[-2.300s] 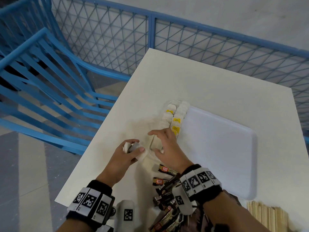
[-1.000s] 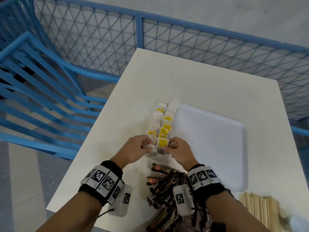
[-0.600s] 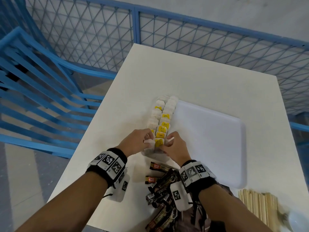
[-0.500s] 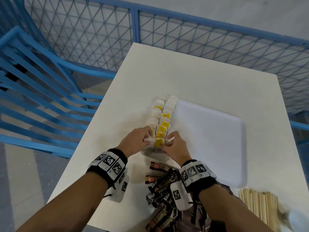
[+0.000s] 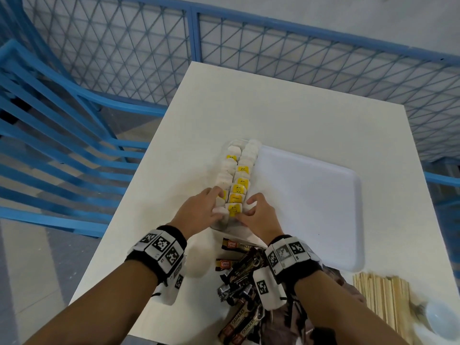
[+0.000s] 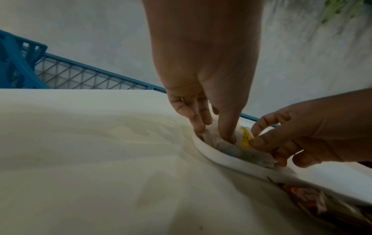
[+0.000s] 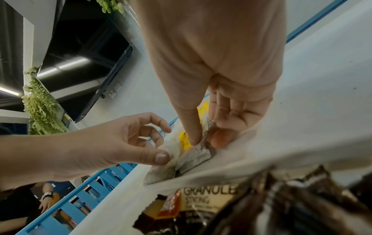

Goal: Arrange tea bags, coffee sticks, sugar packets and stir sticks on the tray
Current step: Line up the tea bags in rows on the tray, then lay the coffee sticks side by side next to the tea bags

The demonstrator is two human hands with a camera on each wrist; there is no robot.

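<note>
Two hands [image 5: 231, 215] on two tea-bag rows [image 5: 236, 175]

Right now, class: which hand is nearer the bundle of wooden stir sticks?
Right. The right hand is at the tray's near-left corner; the left hand lies farther left of the wooden stir sticks.

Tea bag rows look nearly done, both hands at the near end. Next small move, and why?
Probably lift the right hand off the tea bags and reach for a coffee stick: two rows already fill the tray's left edge, and the sticks lie loose off it.
</note>
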